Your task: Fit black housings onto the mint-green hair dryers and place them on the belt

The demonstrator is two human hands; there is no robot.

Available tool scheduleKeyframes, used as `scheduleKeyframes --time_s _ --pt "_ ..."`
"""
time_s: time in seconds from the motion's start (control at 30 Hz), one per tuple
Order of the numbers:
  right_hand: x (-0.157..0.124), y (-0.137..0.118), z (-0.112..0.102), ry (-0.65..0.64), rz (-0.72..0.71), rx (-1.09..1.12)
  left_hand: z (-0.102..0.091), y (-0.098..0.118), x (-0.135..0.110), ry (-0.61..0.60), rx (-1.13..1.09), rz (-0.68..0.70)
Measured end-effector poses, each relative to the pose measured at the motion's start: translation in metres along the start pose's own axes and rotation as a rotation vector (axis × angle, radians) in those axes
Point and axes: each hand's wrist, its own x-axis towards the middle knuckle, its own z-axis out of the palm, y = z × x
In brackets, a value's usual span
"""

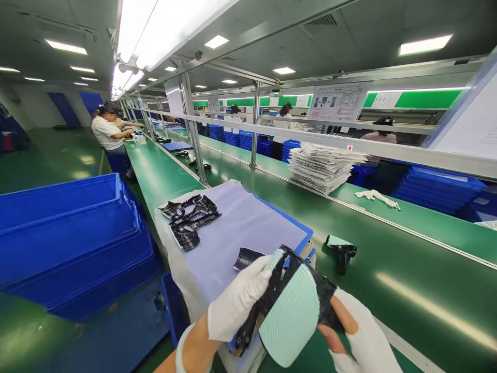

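My left hand [236,300], in a white glove, and my right hand [349,331], in a white glove with bare fingertips, both grip a curved black plastic moulding [272,290]. A pale mint ribbed film [289,305] covers part of it. Just beyond my hands, a small black curved piece [246,258] lies on a lavender foam sheet [248,228]. Further up the same sheet lie black plastic controller-like shells [190,220]. Another black plastic part [341,253] rests on the green conveyor belt [419,305] to my right.
A blue tray [298,223] holds the foam sheet. Stacked blue crates [70,243] stand on the left. A pile of white sheets [322,167] and white gloves [376,198] lie on the far belt. A co-worker [111,129] stands at the bench further along.
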Motion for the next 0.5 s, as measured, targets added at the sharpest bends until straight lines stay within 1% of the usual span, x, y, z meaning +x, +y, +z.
scheduleKeyframes --time_s 0.07,0.17,0.27,0.33,0.37,0.43,0.5 --pt "0.005 -0.003 0.002 0.008 -0.060 -0.019 0.010 -0.011 0.002 -0.067 -0.057 -0.038" --pt "0.004 0.001 0.005 0.013 -0.055 -0.035 0.020 -0.024 0.002 -0.093 -0.075 -0.093" --pt "-0.003 0.011 0.008 -0.020 -0.010 0.014 0.026 -0.030 0.000 -0.117 -0.074 -0.124" --pt "-0.007 0.017 0.010 -0.053 0.072 0.124 0.026 -0.032 -0.003 -0.146 -0.046 -0.126" --pt "-0.009 0.019 0.011 -0.080 0.129 0.206 0.026 -0.032 -0.005 -0.179 0.000 -0.102" --pt "-0.013 0.020 0.014 -0.132 0.230 0.360 0.025 -0.033 -0.008 -0.250 0.149 0.004" --pt "-0.021 0.016 0.016 -0.151 0.302 0.440 0.028 -0.032 -0.007 -0.283 0.338 0.104"
